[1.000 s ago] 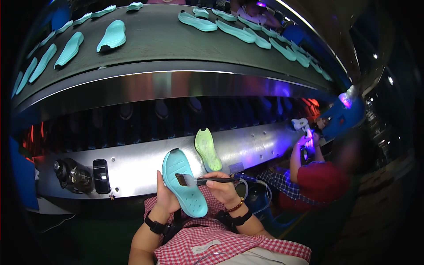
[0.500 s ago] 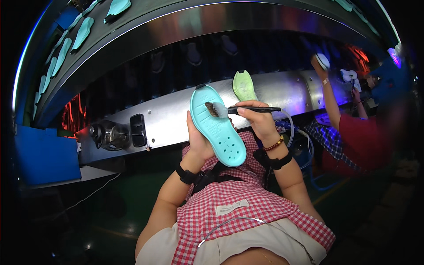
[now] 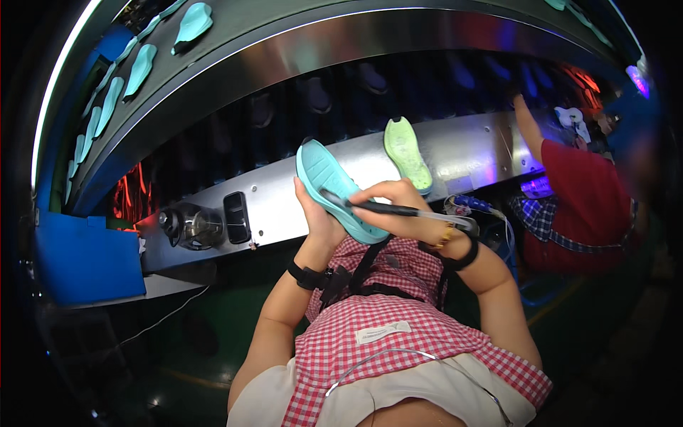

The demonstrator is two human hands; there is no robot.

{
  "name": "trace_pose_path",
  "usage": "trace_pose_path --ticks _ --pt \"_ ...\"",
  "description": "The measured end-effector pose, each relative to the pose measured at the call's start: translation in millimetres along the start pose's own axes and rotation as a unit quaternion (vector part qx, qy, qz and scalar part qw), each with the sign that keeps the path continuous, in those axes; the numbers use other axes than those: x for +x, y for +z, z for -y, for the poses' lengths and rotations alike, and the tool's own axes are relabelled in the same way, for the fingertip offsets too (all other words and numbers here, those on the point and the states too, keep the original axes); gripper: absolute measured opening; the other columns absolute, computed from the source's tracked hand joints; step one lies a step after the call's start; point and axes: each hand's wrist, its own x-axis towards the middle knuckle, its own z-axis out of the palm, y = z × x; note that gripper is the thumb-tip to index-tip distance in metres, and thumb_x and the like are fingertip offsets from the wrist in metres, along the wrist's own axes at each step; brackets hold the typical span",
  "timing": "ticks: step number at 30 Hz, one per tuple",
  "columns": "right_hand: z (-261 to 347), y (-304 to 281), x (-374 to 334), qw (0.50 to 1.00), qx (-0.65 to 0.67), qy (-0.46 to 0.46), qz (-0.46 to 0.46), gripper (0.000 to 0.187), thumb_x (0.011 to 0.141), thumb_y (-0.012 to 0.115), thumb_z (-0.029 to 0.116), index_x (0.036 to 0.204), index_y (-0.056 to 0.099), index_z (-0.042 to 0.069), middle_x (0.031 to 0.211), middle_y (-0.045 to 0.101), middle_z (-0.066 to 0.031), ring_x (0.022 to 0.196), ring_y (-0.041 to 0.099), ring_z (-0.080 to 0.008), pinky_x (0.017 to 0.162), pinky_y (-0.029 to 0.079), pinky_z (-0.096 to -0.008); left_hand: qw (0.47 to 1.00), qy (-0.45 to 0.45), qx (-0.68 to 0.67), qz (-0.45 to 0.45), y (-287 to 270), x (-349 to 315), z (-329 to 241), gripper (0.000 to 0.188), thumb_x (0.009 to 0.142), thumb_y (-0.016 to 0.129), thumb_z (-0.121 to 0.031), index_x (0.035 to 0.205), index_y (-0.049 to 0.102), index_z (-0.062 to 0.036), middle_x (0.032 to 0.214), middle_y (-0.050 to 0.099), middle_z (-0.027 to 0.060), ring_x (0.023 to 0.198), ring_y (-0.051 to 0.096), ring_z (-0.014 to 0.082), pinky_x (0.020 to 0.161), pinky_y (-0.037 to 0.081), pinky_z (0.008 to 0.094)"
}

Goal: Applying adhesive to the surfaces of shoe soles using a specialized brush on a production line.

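Observation:
A turquoise shoe sole (image 3: 321, 165) lies tilted in my left hand (image 3: 321, 222), whose fingers hold its left edge and underside. My right hand (image 3: 411, 206) is closed round a brush (image 3: 388, 209) with a black handle and a thin clear tube trailing from it. The brush reaches down into the middle of the sole; its bristles are mostly hidden by the rim and fingers. Just beyond my right hand, a light green sole (image 3: 405, 151) rests on the metal bench (image 3: 279, 203).
A dark see-through jug (image 3: 200, 229) and a black divided tray (image 3: 237, 218) stand on the bench to the left. Turquoise soles (image 3: 192, 25) lie on the belt above. A co-worker in a red top (image 3: 585, 186) reaches toward the dark row of soles at right.
My right hand has turned, bringing the brush lower along the sole. The turquoise sole has tipped and turned somewhat. The co-worker's hand has reached farther in among the dark soles.

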Motion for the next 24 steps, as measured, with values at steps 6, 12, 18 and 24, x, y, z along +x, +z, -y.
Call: trace_pose_path --ticks 6,12,18,24 --pt "29.6 -40.1 -13.6 0.976 0.098 0.151 0.120 0.019 0.070 0.065 0.007 0.087 0.065 0.000 0.076 0.064 -0.0064 0.068 0.058 -0.0081 0.061 0.046 -0.0202 0.999 -0.022 0.009 0.043 15.2 -19.0 -19.9 0.075 0.081 0.015 -0.066 0.110 0.048 -0.0052 0.092 0.057 0.0142 0.084 0.057 0.0267 0.076 0.047 0.0400" --pt "31.8 -16.7 5.9 0.989 0.137 0.057 0.010 0.016 0.073 0.063 0.006 0.087 0.064 -0.001 0.078 0.063 -0.0073 0.071 0.058 -0.0100 0.066 0.047 -0.0227 0.987 -0.092 -0.129 0.037 39.9 -26.9 -15.6 0.077 0.080 0.015 -0.067 0.118 0.043 -0.0075 0.106 0.054 0.0154 0.091 0.056 0.0280 0.079 0.047 0.0402" --pt "31.6 -24.5 7.6 0.980 0.185 0.063 -0.029 0.018 0.072 0.064 0.005 0.090 0.064 0.000 0.080 0.064 -0.0081 0.072 0.058 -0.0096 0.065 0.047 -0.0213 0.983 -0.048 -0.110 0.136 33.9 -22.5 -23.8 0.072 0.081 0.018 -0.064 0.117 0.044 -0.0068 0.104 0.054 0.0146 0.089 0.055 0.0301 0.080 0.045 0.0417" --pt "36.5 -27.5 -6.8 0.972 0.179 -0.046 0.142 0.018 0.070 0.066 0.004 0.088 0.065 0.001 0.083 0.064 -0.0100 0.075 0.061 -0.0143 0.068 0.047 -0.0242 0.992 0.066 -0.007 0.110 25.3 -17.2 -30.1 0.082 0.077 0.007 -0.069 0.112 0.045 -0.0042 0.089 0.057 0.0173 0.077 0.056 0.0294 0.071 0.047 0.0394"
